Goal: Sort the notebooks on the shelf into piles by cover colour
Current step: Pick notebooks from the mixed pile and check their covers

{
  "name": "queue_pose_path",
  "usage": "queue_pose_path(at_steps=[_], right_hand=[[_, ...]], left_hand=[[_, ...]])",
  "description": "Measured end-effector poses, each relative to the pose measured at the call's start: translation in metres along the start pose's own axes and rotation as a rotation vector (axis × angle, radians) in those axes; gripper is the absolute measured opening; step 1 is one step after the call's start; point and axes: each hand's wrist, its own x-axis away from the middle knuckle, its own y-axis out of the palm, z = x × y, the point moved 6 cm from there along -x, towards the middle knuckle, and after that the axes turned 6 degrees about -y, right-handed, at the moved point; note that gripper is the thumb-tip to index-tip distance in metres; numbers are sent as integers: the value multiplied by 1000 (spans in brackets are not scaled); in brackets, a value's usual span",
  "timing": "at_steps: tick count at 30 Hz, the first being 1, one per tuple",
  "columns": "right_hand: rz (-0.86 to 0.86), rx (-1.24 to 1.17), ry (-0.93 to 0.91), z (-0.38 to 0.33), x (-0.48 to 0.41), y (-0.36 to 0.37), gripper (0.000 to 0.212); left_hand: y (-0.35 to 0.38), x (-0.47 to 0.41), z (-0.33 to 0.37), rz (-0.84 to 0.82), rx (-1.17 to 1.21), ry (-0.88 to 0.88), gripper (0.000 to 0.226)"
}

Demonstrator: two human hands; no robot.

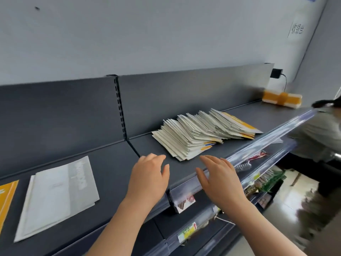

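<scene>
From where I stand, both hands are over the dark shelf (114, 163) and carry nothing. The left hand (147, 174) hovers with fingers spread and slightly bent. The right hand (219, 176) beside it is just as wide, palm turned inward, so the two face each other like a frame aimed at the near corner of the unsorted heap (201, 133). That heap of notebooks lies slumped and fanned along the right half of the shelf, mostly pale covers with yellow edges showing. The slant looks handy, since each cover peeks out enough for its colour to be read. Well apart to the left lies the grey pile (59, 196), laid flat, and at the very edge a yellow notebook (7, 198) marks another pile. I take the gap as deliberate, so colours don't mingle. Two hands seem wanted because the heap is loose and would slide. Most of the sorting looks yet to do. A wrapped yellow bundle (281, 98) sits at the shelf's far end, near another person (317, 133).
</scene>
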Motion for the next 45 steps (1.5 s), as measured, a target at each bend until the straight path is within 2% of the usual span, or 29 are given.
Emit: queue_pose_path(at_steps=[4,12,20,25,30,33,39,42,45], right_hand=[[-15,29,76,54,-17,3,34],[5,56,162,142,-74,-8,34],[15,35,210,238,-110,0,32],[-46,15,196,310,-149,10,39],[-131,-58,110,364,-186,33,28],[-167,-155,14,375,-196,46,28],[-188,-363,-171,382,-196,50,34],[-218,-484,-199,389,-197,50,35],[-187,-550,-127,400,-200,45,32]], left_hand=[[41,-36,36,-30,18,55,31],[100,-113,97,-83,54,125,32],[161,-159,156,-128,94,129,30],[188,-197,185,-81,85,36,20],[219,-230,206,-27,59,-113,22],[235,-240,211,-19,29,-235,32],[246,-248,210,50,-21,-443,34],[249,-248,213,50,-64,-521,31],[250,-248,214,57,-103,-545,24]])
